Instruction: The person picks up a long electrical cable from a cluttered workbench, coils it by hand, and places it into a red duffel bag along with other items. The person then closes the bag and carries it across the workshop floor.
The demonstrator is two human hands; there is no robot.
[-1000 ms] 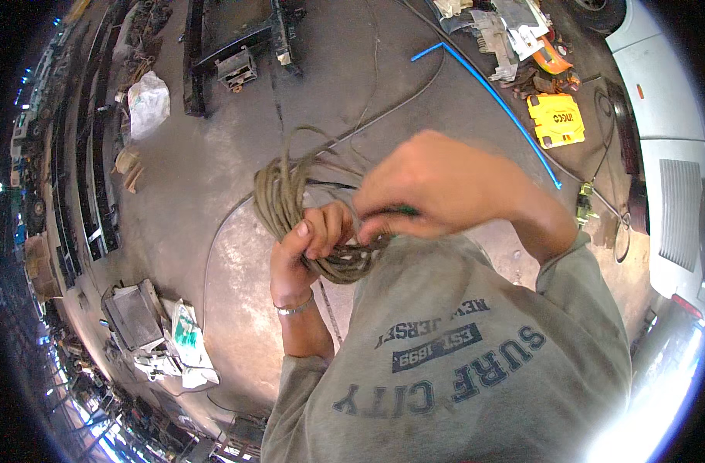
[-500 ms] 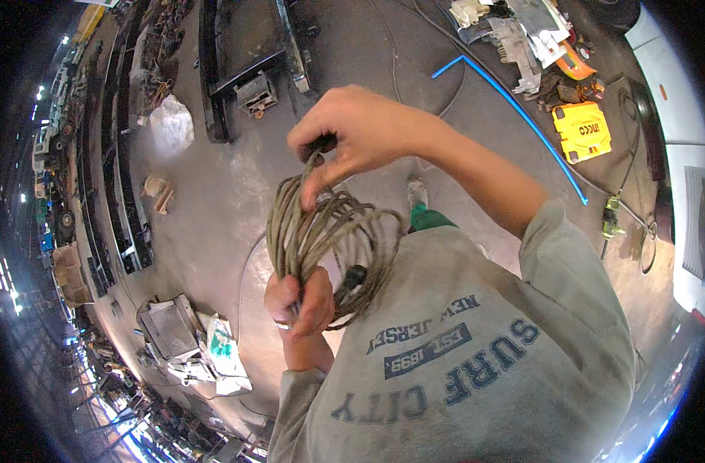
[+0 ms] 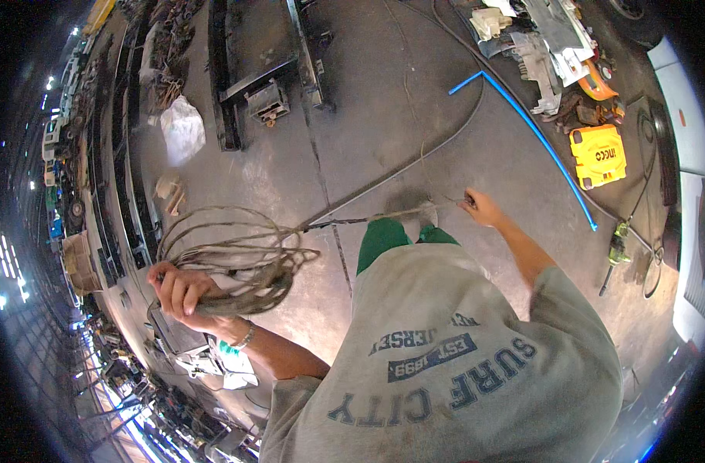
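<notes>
- Gripping the coiled cable [image 3: 229, 258], the left hand [image 3: 184, 292] has its fingers [image 3: 171, 287] clenched around the bundled lower side of the loops, out to the person's left over the floor.
- The right hand [image 3: 480, 208] is stretched forward with its fingers pinched on the cable's free run [image 3: 383, 217], which spans taut from the coil to that hand.
- Change: half a second ago both hands were close together at the chest, the right one laying a loop onto the coil. They are now well apart, with a fresh length drawn out between them. Judgement: one more turn is being measured off before it joins the coil.
- More cable [image 3: 414, 158] trails away across the concrete floor [image 3: 352, 116], so winding is judged unfinished.
- Yellow rectangular tool case [image 3: 598, 157]: on the floor at upper right, dark label on its lid, just beside a blue pipe [image 3: 537, 135].
- White plastic bag [image 3: 181, 127]: crumpled, upper left, beside dark steel frames [image 3: 248, 69].
- White and green cartons [image 3: 213, 359]: flattened, on the floor below the left hand.
</notes>
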